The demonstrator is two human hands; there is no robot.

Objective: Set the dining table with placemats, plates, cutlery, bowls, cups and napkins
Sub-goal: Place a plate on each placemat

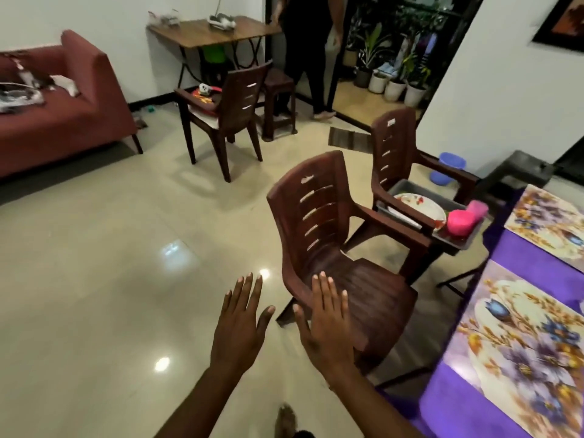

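Glossy beige floor tiles (pixel 110 248) are spread across the room, with ceiling lights mirrored in them. Both hands are held out flat, palms down, over the floor at the near centre: the left hand (pixel 237 330) with fingers spread wide and empty, the right hand (pixel 328 327) with fingers stretched out and only slightly parted, nothing gripped. The right hand is seen in front of the seat edge of the nearest brown chair (pixel 331 248); whether it is touched cannot be told. At the right edge, the dining table (pixel 524 254) is draped in purple cloth and is cut off by the frame. Two floral placemats are laid on it: the near placemat (pixel 524 352) and the far placemat (pixel 550 226), both partly out of view. Just beyond the nearest chair, a second chair (pixel 398 159) is loaded with a dark tray (pixel 455 241); on it a white plate (pixel 420 207) with a red pattern and two pink containers (pixel 464 219) are made out, the rest being hidden behind the armrest. Far left, a red sofa (pixel 63 99) is strewn with blurred items. A third chair (pixel 227 105) is set before a wooden side table (pixel 208 33). A standing person (pixel 309 58) is cropped at the top, by a doorway with potted plants (pixel 392 80).
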